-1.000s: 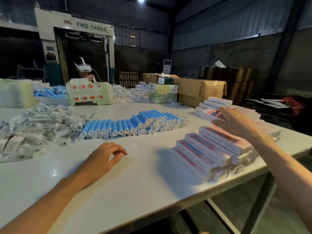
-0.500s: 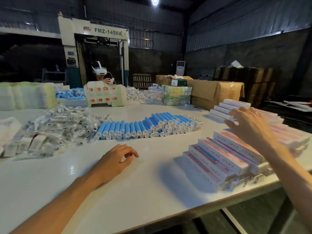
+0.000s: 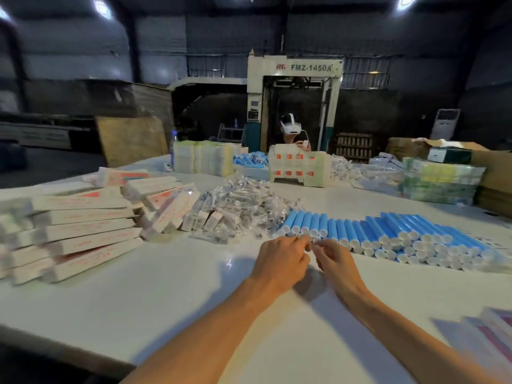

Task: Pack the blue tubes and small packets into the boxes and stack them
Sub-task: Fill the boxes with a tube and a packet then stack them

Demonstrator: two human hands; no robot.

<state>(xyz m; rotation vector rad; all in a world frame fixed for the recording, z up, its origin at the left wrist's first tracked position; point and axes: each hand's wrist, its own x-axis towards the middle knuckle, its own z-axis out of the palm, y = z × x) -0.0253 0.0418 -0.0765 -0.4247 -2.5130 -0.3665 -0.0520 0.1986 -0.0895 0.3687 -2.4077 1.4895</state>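
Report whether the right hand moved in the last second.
Yes. Against the row of blue tubes, the right hand has gone from beyond its right end to its left end, beside the left hand.

white table (image 3: 138, 295): smooth, semi-gloss, laminate look, lamp glare on top. blue cylindrical tubes (image 3: 393, 231) at 2 o'clock: smooth satin bodies, likely plastic, white matt end caps. small clear packets (image 3: 243, 203) at 12 o'clock: crinkled glossy film. flat white boxes with red print (image 3: 83, 231) at 9 o'clock: matt paperboard. brown cartons (image 3: 496, 173) at 3 o'clock: matt corrugated cardboard. tan board (image 3: 130, 139) at 10 o'clock: bare wood sheet, matt. cream machine frame (image 3: 293, 79) far 12 o'clock: painted metal, dull.
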